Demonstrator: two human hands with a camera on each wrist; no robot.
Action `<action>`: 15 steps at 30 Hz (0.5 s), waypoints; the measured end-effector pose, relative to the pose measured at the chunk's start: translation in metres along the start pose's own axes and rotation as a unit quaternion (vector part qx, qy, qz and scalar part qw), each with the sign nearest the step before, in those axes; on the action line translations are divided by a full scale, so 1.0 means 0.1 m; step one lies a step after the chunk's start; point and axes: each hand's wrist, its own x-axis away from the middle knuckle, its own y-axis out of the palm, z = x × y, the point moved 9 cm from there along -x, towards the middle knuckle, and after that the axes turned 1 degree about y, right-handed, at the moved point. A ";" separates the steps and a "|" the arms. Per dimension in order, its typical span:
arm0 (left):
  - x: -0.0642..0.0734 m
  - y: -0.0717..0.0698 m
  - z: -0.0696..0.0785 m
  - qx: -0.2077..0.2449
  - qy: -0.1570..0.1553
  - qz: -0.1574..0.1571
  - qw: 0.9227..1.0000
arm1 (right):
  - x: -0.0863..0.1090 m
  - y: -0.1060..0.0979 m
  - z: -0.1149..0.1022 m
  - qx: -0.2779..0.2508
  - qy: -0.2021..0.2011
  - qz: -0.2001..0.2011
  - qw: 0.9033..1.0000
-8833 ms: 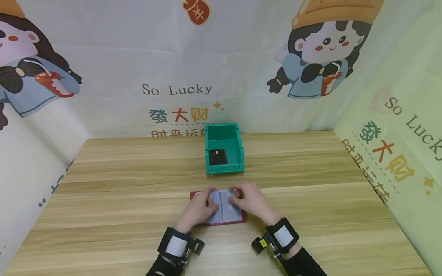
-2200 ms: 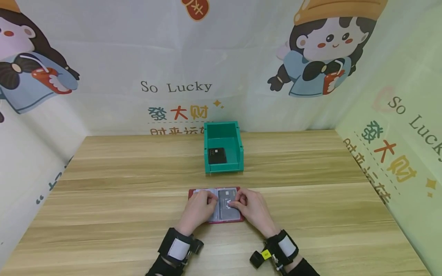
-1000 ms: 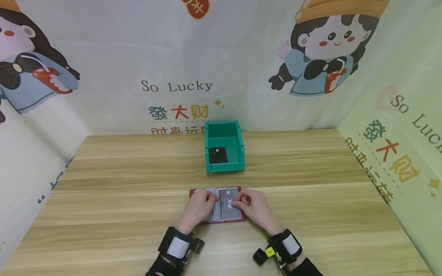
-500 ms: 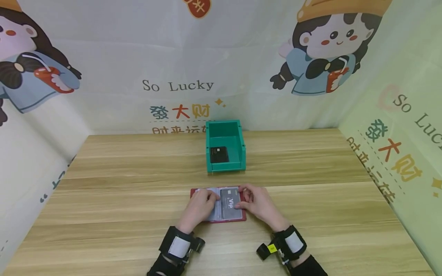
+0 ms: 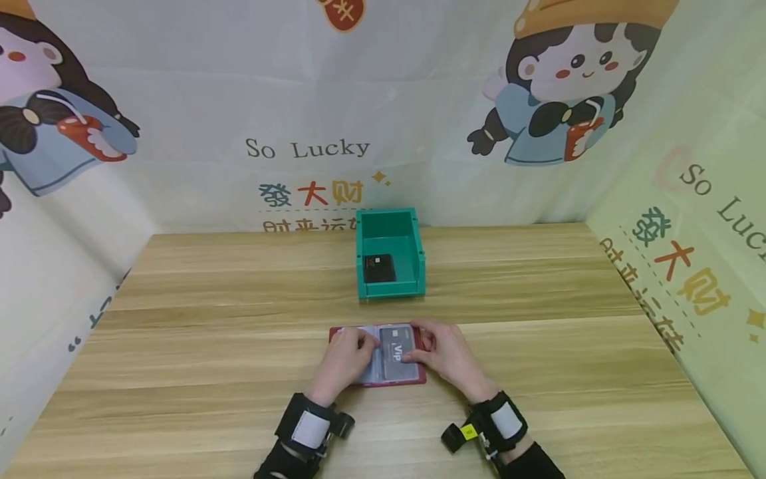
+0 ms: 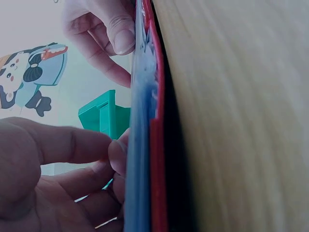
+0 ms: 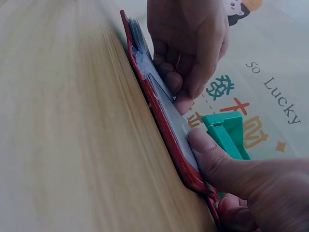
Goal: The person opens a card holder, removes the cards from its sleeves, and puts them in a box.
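Note:
A red card holder (image 5: 383,384) lies spread on the table with clear plastic sleeves. In its right-hand sleeve shows a grey VIP card (image 5: 393,368). My left hand (image 5: 344,359) bends over the left-hand sleeves, thumb and forefinger pinching at them near the fold in the left wrist view. My right hand (image 5: 449,352) grips the holder's right side: in the right wrist view the thumb (image 7: 203,145) presses on the card sleeve while the other fingers (image 7: 234,212) sit under the red cover. The left hand hides much of the left page.
A green open-topped bin (image 5: 391,289) stands behind the holder, with a black card (image 5: 380,269) inside at its left. The wooden table (image 5: 538,299) runs back to a printed cloth backdrop (image 5: 419,133). Each wrist wears a black strap with a small camera.
Over the earlier frames the right fingers shift from the page's middle to its right edge, uncovering the VIP card. Lately the right thumb moves slightly left onto the card. The left hand stays put.

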 end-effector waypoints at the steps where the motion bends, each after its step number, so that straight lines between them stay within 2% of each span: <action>1: -0.01 0.01 -0.02 0.000 0.009 0.007 1.000 | 0.00 0.00 0.00 0.000 -0.002 -0.001 1.000; 6: -0.02 0.02 -0.04 0.009 0.019 -0.006 1.000 | 0.00 0.02 0.01 0.002 0.002 -0.003 1.000; 8: -0.01 0.02 -0.03 0.012 0.008 -0.017 1.000 | 0.00 0.02 0.01 0.004 0.005 -0.005 1.000; 11: 0.00 0.02 -0.03 0.005 0.009 -0.008 1.000 | 0.00 0.02 0.00 0.005 0.001 -0.006 1.000; 15: 0.00 0.03 -0.02 -0.017 0.011 0.008 1.000 | 0.00 0.01 -0.03 0.005 -0.025 -0.008 1.000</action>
